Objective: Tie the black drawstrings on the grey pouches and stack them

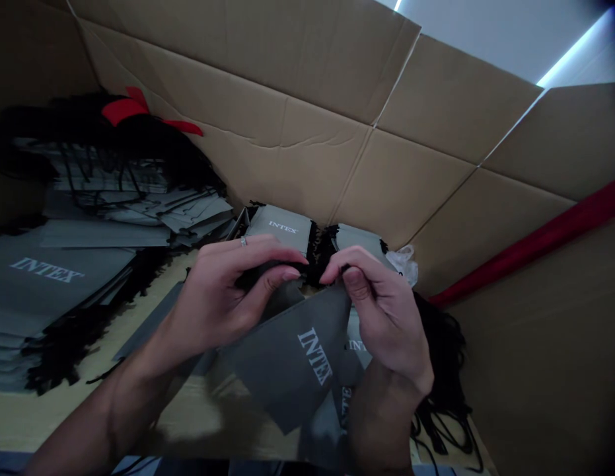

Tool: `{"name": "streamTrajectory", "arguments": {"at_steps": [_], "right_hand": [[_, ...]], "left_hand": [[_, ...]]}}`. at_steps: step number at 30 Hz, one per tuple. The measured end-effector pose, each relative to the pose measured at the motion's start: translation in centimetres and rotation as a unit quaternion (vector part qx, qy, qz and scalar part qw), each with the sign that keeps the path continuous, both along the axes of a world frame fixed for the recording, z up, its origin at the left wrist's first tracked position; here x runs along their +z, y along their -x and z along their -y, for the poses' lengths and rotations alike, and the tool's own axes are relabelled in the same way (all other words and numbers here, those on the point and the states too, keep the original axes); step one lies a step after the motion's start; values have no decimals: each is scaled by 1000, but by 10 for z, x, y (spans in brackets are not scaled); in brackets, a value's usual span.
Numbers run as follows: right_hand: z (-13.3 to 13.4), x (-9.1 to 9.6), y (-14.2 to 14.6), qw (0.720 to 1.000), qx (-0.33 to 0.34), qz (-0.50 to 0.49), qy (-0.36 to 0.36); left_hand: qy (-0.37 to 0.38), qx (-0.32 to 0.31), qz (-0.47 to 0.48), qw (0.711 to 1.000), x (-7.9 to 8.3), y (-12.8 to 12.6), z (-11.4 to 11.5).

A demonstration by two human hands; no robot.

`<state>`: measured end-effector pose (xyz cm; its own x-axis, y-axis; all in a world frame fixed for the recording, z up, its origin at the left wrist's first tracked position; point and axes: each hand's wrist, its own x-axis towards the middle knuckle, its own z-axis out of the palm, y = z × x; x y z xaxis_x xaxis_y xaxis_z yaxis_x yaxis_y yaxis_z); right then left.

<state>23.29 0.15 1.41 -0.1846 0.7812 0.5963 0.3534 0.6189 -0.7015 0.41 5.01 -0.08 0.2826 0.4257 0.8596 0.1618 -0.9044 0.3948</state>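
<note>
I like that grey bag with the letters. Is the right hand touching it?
Touching. The head view shows the right hand pinching the top edge of the grey bag between thumb and fingers, with no gap between them.

Stacked grey pouches (49, 284) and a red bow (126, 109) lie left.

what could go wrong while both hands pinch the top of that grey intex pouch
The black drawstring bunched between the left hand and right hand could knot or slip from the fingers. The grey pouch hangs close to the loose cords on the right and might snag them.
</note>
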Motion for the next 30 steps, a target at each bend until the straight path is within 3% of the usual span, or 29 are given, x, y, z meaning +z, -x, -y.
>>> {"name": "streamTrajectory", "arguments": {"at_steps": [4,10,17,26,30], "right_hand": [[-4,-1,-6,998,-18,15,-59],[-6,-13,-7,994,-54,-75,-58],[-10,-15,8,986,-77,-41,-145],[-17,-28,13,985,-80,-85,-125],[-18,-28,10,987,-64,-61,-133]], "left_hand": [[10,1,-15,1000,1,2,-1],[33,7,-7,999,1,1,-4],[42,2,-8,999,-1,2,-5],[28,-29,-3,999,1,2,-5],[37,-33,-14,999,1,3,-4]]}}
